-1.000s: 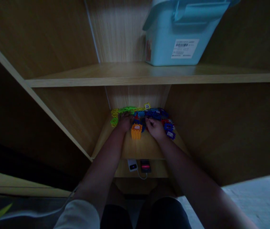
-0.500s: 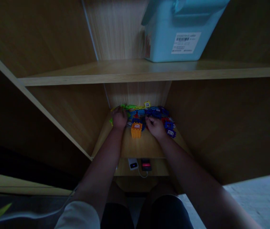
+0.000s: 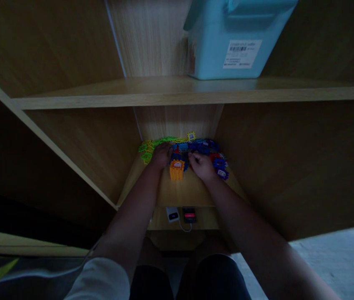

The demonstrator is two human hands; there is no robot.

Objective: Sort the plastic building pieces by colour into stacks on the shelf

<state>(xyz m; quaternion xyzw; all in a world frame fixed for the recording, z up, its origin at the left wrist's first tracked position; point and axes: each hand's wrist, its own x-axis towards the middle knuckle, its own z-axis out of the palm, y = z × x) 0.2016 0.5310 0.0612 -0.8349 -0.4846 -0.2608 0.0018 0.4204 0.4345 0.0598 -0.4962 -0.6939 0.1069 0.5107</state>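
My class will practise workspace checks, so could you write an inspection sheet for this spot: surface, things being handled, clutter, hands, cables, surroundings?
Surface: wooden shelf, dimly lit.
Job's things: green and yellow pieces at left, blue and red pieces at right, orange block in front.
Clutter: white device and dark device with a red display, on the lower shelf.
Hands: left hand and right hand at the pieces; grips unclear.
Cables: thin white cable looping by the devices; pale cord at lower left.
Surroundings: light-blue bin on the upper shelf.

Pale short left sleeve [image 3: 102, 279], dark shorts [image 3: 222, 277], bare forearms [image 3: 133, 212]
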